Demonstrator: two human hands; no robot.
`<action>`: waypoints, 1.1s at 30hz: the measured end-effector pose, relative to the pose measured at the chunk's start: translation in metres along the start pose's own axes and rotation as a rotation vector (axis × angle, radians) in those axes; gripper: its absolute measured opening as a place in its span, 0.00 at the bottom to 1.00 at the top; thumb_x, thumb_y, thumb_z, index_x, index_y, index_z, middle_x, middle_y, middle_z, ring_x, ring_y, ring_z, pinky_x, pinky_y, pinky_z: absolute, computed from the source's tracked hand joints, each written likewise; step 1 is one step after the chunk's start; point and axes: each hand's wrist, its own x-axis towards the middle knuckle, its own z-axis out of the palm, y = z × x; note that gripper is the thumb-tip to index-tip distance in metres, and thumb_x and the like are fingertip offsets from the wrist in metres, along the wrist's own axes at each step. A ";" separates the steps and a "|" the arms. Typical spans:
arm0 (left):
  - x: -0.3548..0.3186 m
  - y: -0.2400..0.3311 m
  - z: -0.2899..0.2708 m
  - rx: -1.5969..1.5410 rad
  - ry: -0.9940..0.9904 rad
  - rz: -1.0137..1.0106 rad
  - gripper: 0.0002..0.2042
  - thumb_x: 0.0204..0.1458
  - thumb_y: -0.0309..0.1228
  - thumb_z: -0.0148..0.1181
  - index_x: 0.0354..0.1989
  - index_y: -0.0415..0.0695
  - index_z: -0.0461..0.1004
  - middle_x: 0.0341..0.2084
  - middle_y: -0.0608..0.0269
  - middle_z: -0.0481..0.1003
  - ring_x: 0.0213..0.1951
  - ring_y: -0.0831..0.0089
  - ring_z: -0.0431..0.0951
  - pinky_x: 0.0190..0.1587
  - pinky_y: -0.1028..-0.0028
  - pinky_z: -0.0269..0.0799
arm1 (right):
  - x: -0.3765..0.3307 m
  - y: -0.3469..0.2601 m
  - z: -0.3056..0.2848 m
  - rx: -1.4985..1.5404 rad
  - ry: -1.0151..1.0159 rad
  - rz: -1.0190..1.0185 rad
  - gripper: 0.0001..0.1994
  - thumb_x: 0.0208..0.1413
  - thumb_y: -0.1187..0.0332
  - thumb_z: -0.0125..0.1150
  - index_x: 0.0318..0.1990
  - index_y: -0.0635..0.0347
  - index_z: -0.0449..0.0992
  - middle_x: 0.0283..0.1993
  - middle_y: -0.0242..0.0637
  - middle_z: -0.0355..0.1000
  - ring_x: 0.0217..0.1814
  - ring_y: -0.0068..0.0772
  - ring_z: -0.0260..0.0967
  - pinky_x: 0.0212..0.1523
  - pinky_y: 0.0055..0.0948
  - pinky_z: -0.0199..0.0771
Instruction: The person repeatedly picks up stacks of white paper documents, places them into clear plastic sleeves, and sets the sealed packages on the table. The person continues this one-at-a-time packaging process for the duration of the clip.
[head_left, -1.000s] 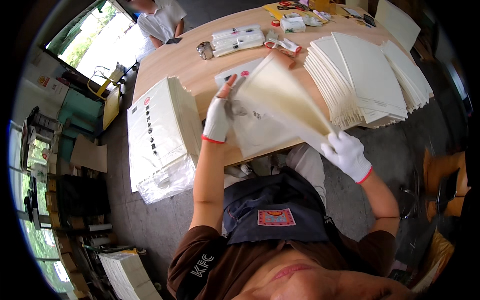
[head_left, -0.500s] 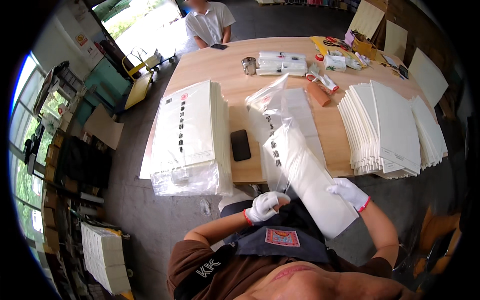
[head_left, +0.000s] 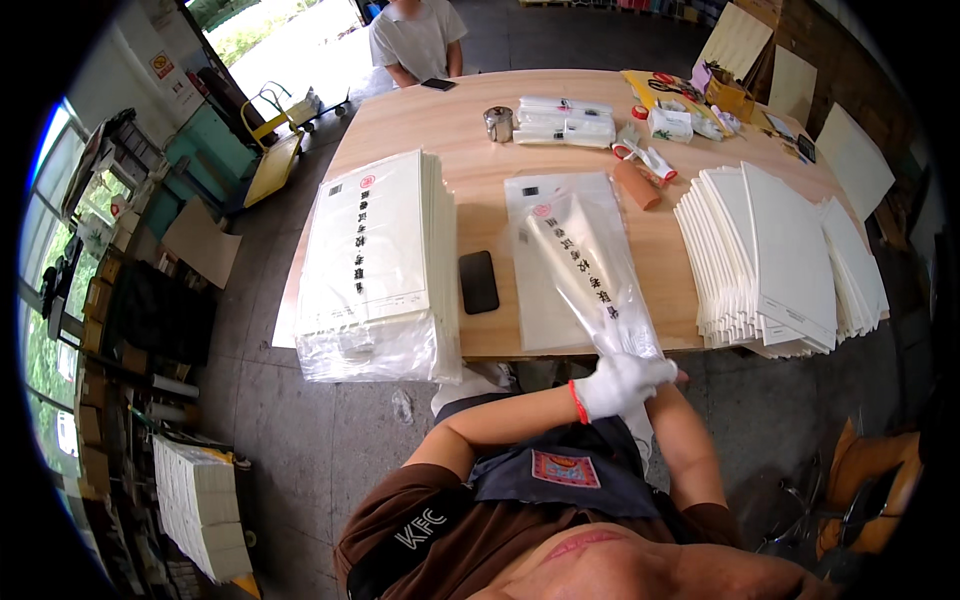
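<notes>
A clear plastic bag (head_left: 585, 262) with a curved white paper packet inside lies slantwise at the table's near edge. A red seal and a line of black characters show on its front. My right hand (head_left: 626, 325), in a white glove, is partly inside the bag's near end, closed around the packet; the plastic blurs its fingers. Crossing over the right wrist, my left hand (head_left: 622, 385) wears a red-cuffed white glove and grips the bag's mouth. Underneath lies a flat plastic bag (head_left: 535, 300). To the left sits a tall stack of filled bags (head_left: 375, 250).
A black phone (head_left: 479, 282) lies between stack and bag. Fanned white packets (head_left: 770, 260) stand at the right. Farther back are a brown roll (head_left: 637, 186), a metal cup (head_left: 498, 124), rolled plastic bags (head_left: 564, 122) and scissors (head_left: 665, 83). A person (head_left: 418, 45) is across the table.
The white packet has gone into the plastic bag, which now lies lower on the table. My right hand moved forward and left with it; my left hand moved right, across the right wrist.
</notes>
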 end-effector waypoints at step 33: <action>-0.188 -0.046 -0.040 0.118 0.668 -0.667 0.08 0.41 0.21 0.58 0.25 0.43 0.64 0.19 0.59 0.68 0.21 0.66 0.69 0.25 0.71 0.66 | -0.118 -0.018 -0.079 -0.973 -0.309 -0.339 0.07 0.46 0.65 0.53 0.20 0.52 0.67 0.13 0.33 0.62 0.12 0.33 0.61 0.11 0.40 0.52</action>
